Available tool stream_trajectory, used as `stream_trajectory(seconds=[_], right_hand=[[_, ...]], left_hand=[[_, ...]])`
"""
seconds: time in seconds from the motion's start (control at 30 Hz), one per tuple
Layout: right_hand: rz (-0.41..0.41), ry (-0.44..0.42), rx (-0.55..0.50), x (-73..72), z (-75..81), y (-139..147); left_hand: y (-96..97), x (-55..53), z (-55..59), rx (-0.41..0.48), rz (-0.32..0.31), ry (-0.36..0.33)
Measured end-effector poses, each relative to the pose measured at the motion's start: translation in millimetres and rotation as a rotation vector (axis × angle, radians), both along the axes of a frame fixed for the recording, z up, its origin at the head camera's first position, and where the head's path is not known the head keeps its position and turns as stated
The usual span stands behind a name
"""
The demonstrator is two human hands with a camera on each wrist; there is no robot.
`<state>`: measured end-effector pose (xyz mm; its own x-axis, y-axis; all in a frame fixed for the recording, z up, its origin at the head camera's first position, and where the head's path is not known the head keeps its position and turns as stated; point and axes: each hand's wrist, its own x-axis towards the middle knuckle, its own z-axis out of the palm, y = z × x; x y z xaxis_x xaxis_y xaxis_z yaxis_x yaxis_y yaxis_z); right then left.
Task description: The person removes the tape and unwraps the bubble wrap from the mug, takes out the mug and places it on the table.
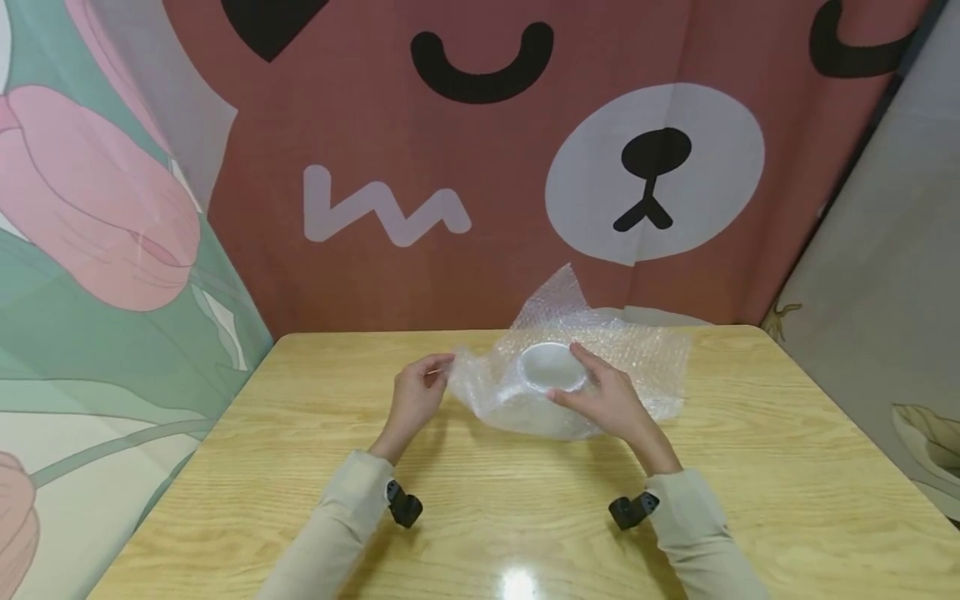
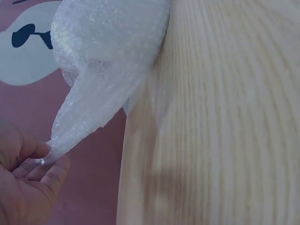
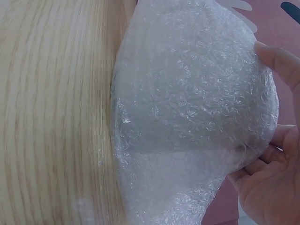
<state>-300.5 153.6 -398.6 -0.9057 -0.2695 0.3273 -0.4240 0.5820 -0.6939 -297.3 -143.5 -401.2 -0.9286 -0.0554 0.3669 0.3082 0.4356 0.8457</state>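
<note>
A white bowl-shaped thing point(image 1: 553, 368) with a round rim on top sits in a sheet of bubble wrap point(image 1: 648, 358) on the wooden table. My left hand point(image 1: 418, 392) pinches a gathered corner of the wrap between thumb and fingertips, out to the left. That twisted corner of bubble wrap point(image 2: 86, 110) stretches towards the bowl in the left wrist view. My right hand point(image 1: 611, 398) grips the top rim, thumb at the near side and fingers at the far side. Seen from the right wrist, bubble wrap point(image 3: 192, 93) covers the body and blurs its outline.
The wooden table point(image 1: 495, 492) extends all around the wrapped thing. Behind it hangs a red-brown cloth point(image 1: 360, 283) printed with a bear face. A floral cloth point(image 1: 97, 250) hangs at the left, a pale one point(image 1: 877, 275) at the right. Cameras are strapped at both wrists.
</note>
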Motion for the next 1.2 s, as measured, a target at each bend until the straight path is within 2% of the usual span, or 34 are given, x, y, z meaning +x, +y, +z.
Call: stream_trajectory(seconds=[0.2, 0.4, 0.73, 0.83, 1.07, 1.2], right_hand=[[-0.005, -0.002, -0.008, 0.1, 0.1, 0], [-0.016, -0.008, 0.002, 2.5, 0.2, 2], [-0.016, -0.008, -0.011, 0.4, 2.7, 4], [-0.014, -0.017, -0.025, 0.9, 1.6, 3], [0.011, -0.014, -0.031, 1.7, 1.3, 0], [0.012, -0.013, -0.028, 2.5, 1.5, 0]], left_hand=[[-1.6, -0.7, -3.9, 0.043, 0.029, -0.024], [-2.9, -2.5, -8.6, 0.088, 0.039, -0.089], [-6.3, -7.2, -13.4, 0.290, -0.026, -0.259], [-6.8, -6.7, -15.8, 0.318, -0.024, -0.268], [-6.4, -6.0, -20.7, 0.443, 0.033, -0.249], [-6.5, -4.7, -19.9, 0.510, 0.048, -0.281]])
